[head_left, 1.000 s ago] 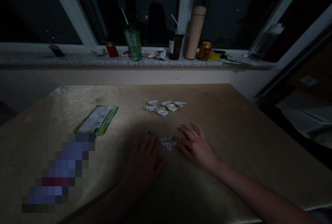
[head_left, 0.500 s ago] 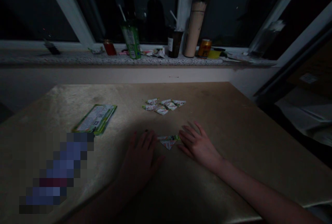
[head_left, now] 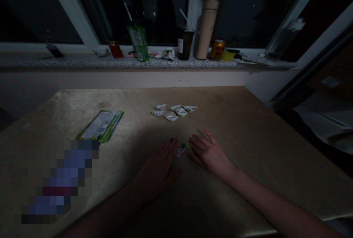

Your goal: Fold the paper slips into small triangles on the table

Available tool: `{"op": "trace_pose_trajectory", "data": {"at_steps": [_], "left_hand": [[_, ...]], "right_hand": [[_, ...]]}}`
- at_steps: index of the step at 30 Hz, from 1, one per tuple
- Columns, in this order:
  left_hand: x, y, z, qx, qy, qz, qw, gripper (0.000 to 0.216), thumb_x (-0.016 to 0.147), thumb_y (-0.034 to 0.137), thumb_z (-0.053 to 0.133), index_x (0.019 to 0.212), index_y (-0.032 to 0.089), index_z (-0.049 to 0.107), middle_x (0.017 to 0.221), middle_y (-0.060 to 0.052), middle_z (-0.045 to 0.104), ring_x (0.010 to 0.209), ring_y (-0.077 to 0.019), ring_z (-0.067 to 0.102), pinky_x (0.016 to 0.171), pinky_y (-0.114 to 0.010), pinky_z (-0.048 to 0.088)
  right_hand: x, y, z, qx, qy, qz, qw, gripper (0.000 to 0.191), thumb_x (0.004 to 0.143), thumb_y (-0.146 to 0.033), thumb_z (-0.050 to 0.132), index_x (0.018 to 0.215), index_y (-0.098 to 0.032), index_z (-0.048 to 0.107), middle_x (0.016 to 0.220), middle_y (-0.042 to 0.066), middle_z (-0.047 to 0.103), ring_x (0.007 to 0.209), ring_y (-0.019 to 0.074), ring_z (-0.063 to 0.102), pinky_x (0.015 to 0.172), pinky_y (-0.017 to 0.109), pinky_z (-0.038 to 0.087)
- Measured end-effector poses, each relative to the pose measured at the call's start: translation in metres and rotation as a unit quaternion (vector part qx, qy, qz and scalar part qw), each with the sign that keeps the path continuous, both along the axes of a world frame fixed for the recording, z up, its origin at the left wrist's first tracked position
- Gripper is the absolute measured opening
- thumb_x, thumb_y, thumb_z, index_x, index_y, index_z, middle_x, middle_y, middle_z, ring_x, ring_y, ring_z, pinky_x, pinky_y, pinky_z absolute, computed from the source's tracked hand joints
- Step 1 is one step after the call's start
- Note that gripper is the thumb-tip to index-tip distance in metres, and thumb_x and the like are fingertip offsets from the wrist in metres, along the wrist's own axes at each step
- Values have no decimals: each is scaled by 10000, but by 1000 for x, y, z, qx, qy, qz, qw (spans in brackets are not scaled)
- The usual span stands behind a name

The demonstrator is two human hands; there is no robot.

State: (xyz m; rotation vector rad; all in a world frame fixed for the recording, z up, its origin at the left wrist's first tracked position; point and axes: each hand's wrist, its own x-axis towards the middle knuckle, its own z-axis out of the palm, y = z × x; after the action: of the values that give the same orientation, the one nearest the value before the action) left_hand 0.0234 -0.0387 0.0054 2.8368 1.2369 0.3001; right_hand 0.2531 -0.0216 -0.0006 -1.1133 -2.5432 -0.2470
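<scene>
Between my hands on the table lies a small folded wrapper (head_left: 180, 152), white and green with a triangular point toward me. Its left part is hidden under my left hand (head_left: 161, 159), which lies palm down with fingers stretched out over it. At the wrapper's right end rests my right hand (head_left: 205, 150), fingers spread and touching or nearly touching its green tip. Farther back sits a cluster of several similar folded wrapper triangles (head_left: 172, 116). Neither hand grips anything.
A green and white flat packet (head_left: 102, 126) lies left on the table (head_left: 234, 109), above a pixelated blue object (head_left: 66, 172). Along the windowsill (head_left: 91, 61) stand a green cup (head_left: 138, 43), a dark cup (head_left: 184, 45), a tall beige flask (head_left: 206, 28) and an orange can (head_left: 217, 50).
My left hand has slid right across the folded wrapper, covering more of its left side. My right hand has stayed almost in place.
</scene>
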Motion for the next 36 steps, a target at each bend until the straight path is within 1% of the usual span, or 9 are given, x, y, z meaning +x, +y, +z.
{"op": "trace_pose_trajectory", "data": {"at_steps": [3,6,12,15,18,25,30,33,36], "left_hand": [[1,0,-4,-69,-1,-28,997,646,913,437,431,1443,116,249,1502,-136,249,1378,-236,229,1098,-406,271],[2,-1,-5,-83,-7,-18,996,671,899,471,456,1442,130,258,1504,-129,248,1381,-243,217,1111,-422,244],[4,0,-3,-59,-13,-12,998,606,908,385,461,1430,133,285,1479,-122,317,1359,-235,281,1096,-409,280],[6,5,-3,-36,3,-5,999,496,925,309,433,1383,128,374,1441,-114,392,1320,-226,361,1071,-385,323],[8,13,-3,-7,25,0,1000,376,956,246,387,1301,127,475,1350,-105,511,1225,-208,488,1006,-347,403],[0,23,5,68,122,-102,985,279,939,118,421,1185,149,547,1182,-120,624,1070,-235,595,775,-323,515],[-11,31,7,84,102,-147,980,279,942,109,425,1180,175,555,1150,-90,649,1000,-219,626,819,-344,484],[-17,38,3,76,64,-135,986,257,978,228,400,1177,190,559,1123,-62,665,960,-199,636,817,-332,477],[-23,44,-2,57,24,-104,993,284,988,328,383,1167,200,564,1076,-50,678,932,-187,640,810,-322,470]], "right_hand": [[0,0,0,-10,8,3,1000,292,918,-307,492,1111,-142,636,1133,99,657,1130,247,540,1087,510,292],[2,1,0,-26,32,-2,999,272,905,-292,516,1119,-171,631,1136,80,658,1109,238,554,1081,517,289],[5,6,2,-66,104,-5,992,263,899,-278,525,1138,-212,614,1133,62,657,1098,208,550,1056,477,304],[4,9,3,-98,111,27,989,274,900,-293,529,1152,-220,607,1146,64,635,1107,204,534,1024,433,336],[3,11,3,-113,101,45,987,236,895,-309,541,1089,-217,638,1075,65,637,1073,206,538,997,411,348],[1,21,7,-89,72,69,991,207,874,-354,569,971,-194,658,950,61,636,976,201,556,969,397,350],[-4,29,4,-28,11,95,995,231,914,-344,504,889,-169,652,888,67,640,921,199,561,959,388,366],[-6,29,2,-3,-10,95,995,257,951,-293,434,865,-170,643,840,57,637,881,182,567,974,382,365],[-5,27,2,-12,-3,99,995,254,942,-329,453,888,-167,641,864,60,634,908,185,564,990,389,362]]}}
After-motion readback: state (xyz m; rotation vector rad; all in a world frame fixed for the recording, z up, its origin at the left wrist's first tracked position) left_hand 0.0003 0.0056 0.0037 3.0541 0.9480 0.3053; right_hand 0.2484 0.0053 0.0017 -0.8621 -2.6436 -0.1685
